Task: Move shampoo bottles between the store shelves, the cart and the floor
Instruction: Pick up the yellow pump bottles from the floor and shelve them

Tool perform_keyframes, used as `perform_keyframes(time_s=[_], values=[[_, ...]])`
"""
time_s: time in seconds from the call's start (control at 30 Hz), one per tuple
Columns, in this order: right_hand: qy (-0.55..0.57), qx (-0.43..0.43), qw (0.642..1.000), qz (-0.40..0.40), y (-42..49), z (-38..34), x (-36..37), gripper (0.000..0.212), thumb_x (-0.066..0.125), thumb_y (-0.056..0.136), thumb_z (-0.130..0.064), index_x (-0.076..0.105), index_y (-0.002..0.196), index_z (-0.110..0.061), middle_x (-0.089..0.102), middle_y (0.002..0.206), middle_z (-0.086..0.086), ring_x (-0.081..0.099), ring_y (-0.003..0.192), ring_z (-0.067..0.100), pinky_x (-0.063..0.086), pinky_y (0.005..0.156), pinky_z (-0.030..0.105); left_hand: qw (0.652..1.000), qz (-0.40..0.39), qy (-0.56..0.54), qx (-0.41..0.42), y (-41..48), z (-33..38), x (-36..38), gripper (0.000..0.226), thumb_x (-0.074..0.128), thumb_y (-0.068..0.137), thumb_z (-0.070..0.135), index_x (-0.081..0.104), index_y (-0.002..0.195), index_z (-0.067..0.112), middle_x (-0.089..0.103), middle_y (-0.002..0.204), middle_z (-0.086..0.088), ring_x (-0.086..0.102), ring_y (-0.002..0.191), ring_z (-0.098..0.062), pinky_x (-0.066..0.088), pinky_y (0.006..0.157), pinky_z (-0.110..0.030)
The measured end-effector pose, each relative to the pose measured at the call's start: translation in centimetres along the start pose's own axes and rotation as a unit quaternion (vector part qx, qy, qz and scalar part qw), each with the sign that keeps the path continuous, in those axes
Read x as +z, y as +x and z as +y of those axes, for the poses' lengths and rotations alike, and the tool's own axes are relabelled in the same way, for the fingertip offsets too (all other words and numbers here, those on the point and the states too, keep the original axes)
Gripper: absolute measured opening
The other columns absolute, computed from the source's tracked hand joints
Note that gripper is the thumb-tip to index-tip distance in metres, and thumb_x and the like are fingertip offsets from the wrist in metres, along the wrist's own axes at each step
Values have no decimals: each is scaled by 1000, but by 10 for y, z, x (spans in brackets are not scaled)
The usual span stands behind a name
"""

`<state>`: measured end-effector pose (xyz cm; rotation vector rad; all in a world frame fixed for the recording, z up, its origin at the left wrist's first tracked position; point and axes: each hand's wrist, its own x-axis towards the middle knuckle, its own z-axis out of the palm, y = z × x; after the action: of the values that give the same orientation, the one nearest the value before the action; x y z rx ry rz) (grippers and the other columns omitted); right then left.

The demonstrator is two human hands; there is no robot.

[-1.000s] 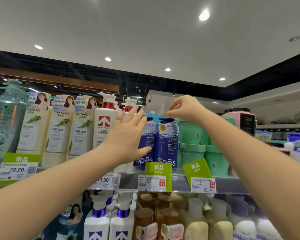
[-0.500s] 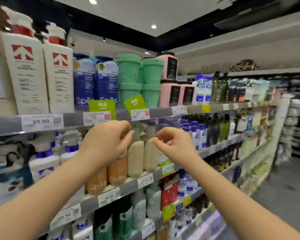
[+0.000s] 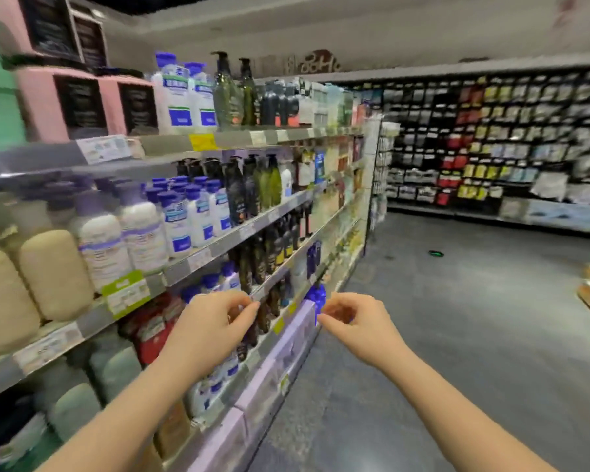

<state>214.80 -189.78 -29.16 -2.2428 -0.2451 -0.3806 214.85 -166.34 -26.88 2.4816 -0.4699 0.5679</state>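
Head view looks along the shelves (image 3: pixel 218 245), which run down the left side of a store aisle. Rows of shampoo bottles (image 3: pixel 198 216), white with blue caps, stand on the middle tier. Cream bottles (image 3: pixel 55 274) stand nearer on that tier, dark bottles (image 3: pixel 239 195) stand further along it, and pink boxes (image 3: pixel 38 103) sit on the top tier. The left hand (image 3: pixel 212 325) is raised in front of the lower tiers of the shelves, its grip drawn together, thumb against curled fingers, with nothing seen in it. The right hand (image 3: pixel 358 323) is level with it, just off the front edge of the shelves and over the grey floor (image 3: pixel 474 318). Its grip is likewise together on nothing that shows. A blue cap (image 3: pixel 315 298) on the shelves lies just past its fingertips. The hands are apart from each other, and the whole picture is blurred.
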Motion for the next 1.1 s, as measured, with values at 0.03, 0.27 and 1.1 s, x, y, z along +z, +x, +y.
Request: perform_keyframes(time_s=[0.03,0.27,1.1], values=[[-2,10,1000,5,7,19,-12,22,71,78,-18,61,65,-33,70,68,-4,57,61,0,41,59,8,1000,-12,-2,2,16,9,19,21,61,89,30,60,68,28,55,52,13,52,51,-3,37,55,-21],[-18,55,998,11,88,152,-106,9,69,82,-25,66,74,-26,69,73,-3,52,58,-3,42,58,8,997,-65,-42,-12,147,76,158,20,60,90,31,66,73,26,62,56,8,57,54,-5,46,59,-25],[-47,205,976,64,575,526,-227,21,70,82,-21,62,64,-30,64,63,-2,55,56,9,47,61,24,973,-213,-88,11,706,38,551,33,58,90,36,59,65,15,62,61,-3,50,56,-9,43,62,-27]])
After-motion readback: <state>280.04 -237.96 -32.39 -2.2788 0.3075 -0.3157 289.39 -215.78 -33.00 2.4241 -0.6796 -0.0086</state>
